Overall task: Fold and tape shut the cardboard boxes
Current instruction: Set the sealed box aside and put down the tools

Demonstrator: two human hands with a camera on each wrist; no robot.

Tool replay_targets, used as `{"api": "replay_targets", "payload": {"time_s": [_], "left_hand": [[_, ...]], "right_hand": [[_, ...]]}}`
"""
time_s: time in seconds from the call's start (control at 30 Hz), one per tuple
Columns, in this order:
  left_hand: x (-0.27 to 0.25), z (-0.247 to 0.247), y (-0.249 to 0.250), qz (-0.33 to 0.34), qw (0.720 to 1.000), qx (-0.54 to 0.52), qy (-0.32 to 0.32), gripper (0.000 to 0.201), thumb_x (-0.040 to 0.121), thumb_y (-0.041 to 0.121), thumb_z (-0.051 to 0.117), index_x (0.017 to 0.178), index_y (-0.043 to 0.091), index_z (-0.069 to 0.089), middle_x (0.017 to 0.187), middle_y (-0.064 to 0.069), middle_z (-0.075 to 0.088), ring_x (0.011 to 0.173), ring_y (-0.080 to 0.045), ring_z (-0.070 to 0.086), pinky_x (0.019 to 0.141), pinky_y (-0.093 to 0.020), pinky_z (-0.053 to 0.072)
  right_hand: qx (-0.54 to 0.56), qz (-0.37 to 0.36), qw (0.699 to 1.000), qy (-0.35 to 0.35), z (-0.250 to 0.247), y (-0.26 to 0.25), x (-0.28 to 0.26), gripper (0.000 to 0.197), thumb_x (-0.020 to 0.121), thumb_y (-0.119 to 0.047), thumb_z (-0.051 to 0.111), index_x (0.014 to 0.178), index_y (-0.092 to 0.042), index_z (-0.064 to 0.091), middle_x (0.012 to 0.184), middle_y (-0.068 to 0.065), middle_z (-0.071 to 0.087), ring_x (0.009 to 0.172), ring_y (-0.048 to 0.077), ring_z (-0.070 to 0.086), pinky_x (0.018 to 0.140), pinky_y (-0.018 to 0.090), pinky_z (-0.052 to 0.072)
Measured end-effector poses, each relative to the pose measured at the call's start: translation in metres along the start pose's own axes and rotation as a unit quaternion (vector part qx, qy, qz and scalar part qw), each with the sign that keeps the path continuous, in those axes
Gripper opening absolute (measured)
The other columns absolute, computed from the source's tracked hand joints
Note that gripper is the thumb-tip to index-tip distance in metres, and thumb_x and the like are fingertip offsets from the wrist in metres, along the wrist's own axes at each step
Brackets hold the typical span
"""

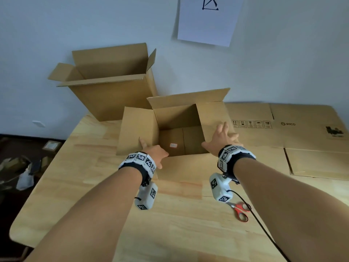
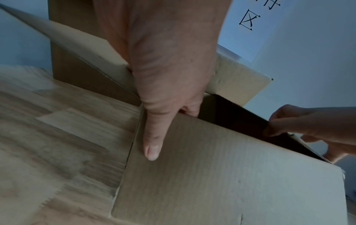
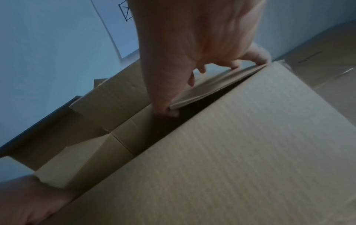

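Two hands at one open box (image 1: 175, 137): left hand (image 1: 154, 153) gripping its left corner, right hand (image 1: 220, 138) pinching its right flap.

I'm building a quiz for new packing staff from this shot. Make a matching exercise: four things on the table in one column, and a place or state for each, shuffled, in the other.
Things:
1. near box
2. tall box
3. scissors
4. flattened cardboard

Places or states:
A. lying flat on the table's right side
B. standing against the wall, top flaps open
C. on the table by the right forearm
D. gripped at its side flaps by the left hand and right hand

Pairs: 1-D, 2-B, 3-C, 4-A
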State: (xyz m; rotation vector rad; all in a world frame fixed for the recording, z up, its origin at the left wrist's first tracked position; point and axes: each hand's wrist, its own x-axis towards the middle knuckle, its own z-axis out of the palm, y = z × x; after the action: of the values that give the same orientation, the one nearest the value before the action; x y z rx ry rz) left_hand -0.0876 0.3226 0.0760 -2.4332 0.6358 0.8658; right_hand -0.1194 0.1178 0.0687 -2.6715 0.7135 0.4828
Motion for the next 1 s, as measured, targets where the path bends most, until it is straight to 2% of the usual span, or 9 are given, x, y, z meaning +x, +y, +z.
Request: {"api": "replay_targets", "payload": {"time_s": [0.1,0.23,0.43,0.5,0.6,0.73,0.8,0.9,1.0], "left_hand": [[0.000,-0.002,0.002,-0.008,1.000,0.001,-0.013,0.046,0.093,0.029,0.058,0.137,0.023,0.044,0.130,-0.009,0.052,0.129,-0.032,0.042,0.100,-0.078,-0.001],[0.001,-0.004,0.005,-0.025,0.999,0.006,-0.026,0.058,0.091,0.032,0.061,0.144,0.029,0.035,0.143,-0.006,0.043,0.137,-0.031,0.034,0.100,-0.079,-0.002],[-0.002,-0.005,0.005,-0.026,0.999,0.014,-0.027,0.065,0.091,0.034,0.061,0.147,0.032,0.028,0.151,-0.003,0.035,0.141,-0.028,0.026,0.102,-0.077,-0.001],[-0.002,-0.006,0.005,-0.020,0.999,0.016,-0.034,0.068,0.091,0.033,0.062,0.148,0.032,0.026,0.152,-0.003,0.033,0.142,-0.029,0.024,0.101,-0.078,-0.002],[-0.007,-0.011,0.003,-0.016,0.999,0.016,-0.036,0.074,0.088,0.035,0.065,0.149,0.029,0.024,0.153,-0.002,0.031,0.142,-0.028,0.024,0.102,-0.077,-0.003],[-0.019,-0.015,0.006,-0.012,0.997,0.034,-0.063,0.078,0.085,0.033,0.069,0.149,0.020,0.026,0.150,-0.006,0.035,0.139,-0.029,0.031,0.109,-0.069,0.009],[-0.021,-0.013,0.005,-0.014,0.997,0.033,-0.066,0.071,0.085,0.023,0.067,0.146,0.020,0.031,0.147,-0.007,0.040,0.133,-0.030,0.039,0.110,-0.057,0.029],[-0.028,-0.013,0.001,0.011,0.999,-0.002,-0.036,0.077,0.087,0.007,0.055,0.151,0.029,0.018,0.155,-0.004,0.026,0.134,-0.028,0.039,0.104,-0.036,0.039],[-0.035,-0.019,0.010,0.070,0.995,-0.066,0.012,0.073,0.090,-0.001,0.043,0.151,0.030,0.019,0.151,-0.009,0.033,0.126,-0.028,0.046,0.096,-0.035,0.044]], "right_hand": [[0.098,-0.024,0.994,0.030,-0.007,0.013,0.001,0.086,0.072,-0.048,0.057,0.143,-0.021,0.016,0.153,-0.001,0.011,0.132,0.041,0.025,0.099,0.057,0.035],[0.260,-0.035,0.964,0.049,-0.017,0.031,-0.002,0.069,0.080,-0.048,0.058,0.136,-0.016,0.032,0.133,0.005,0.035,0.121,0.028,0.041,0.095,0.041,0.039],[0.512,0.038,0.858,0.013,-0.038,0.072,-0.010,0.064,0.083,-0.056,0.053,0.135,-0.020,0.042,0.133,0.006,0.050,0.116,0.026,0.050,0.094,0.045,0.046],[0.563,0.078,0.823,0.020,-0.042,0.081,-0.015,0.060,0.082,-0.052,0.051,0.130,-0.016,0.050,0.129,0.010,0.056,0.111,0.028,0.056,0.082,0.041,0.054],[0.512,0.114,0.848,0.078,-0.042,0.085,-0.022,0.039,0.090,-0.038,0.045,0.105,-0.005,0.059,0.110,0.018,0.065,0.096,0.031,0.065,0.080,0.043,0.057],[0.435,0.118,0.888,0.097,-0.036,0.088,-0.028,0.032,0.096,-0.030,0.048,0.106,-0.001,0.059,0.104,0.019,0.066,0.094,0.032,0.066,0.086,0.043,0.055],[0.464,0.113,0.876,0.065,-0.035,0.089,-0.029,0.022,0.095,-0.022,0.053,0.108,-0.004,0.055,0.107,0.018,0.065,0.097,0.033,0.066,0.088,0.044,0.054],[0.523,0.092,0.847,0.017,-0.031,0.076,-0.034,0.017,0.094,-0.015,0.055,0.107,-0.004,0.051,0.105,0.017,0.063,0.101,0.033,0.065,0.090,0.044,0.053],[0.518,0.069,0.852,-0.009,-0.025,0.053,-0.043,0.025,0.095,-0.015,0.055,0.117,-0.003,0.051,0.107,0.015,0.062,0.103,0.031,0.064,0.090,0.040,0.053]]}}
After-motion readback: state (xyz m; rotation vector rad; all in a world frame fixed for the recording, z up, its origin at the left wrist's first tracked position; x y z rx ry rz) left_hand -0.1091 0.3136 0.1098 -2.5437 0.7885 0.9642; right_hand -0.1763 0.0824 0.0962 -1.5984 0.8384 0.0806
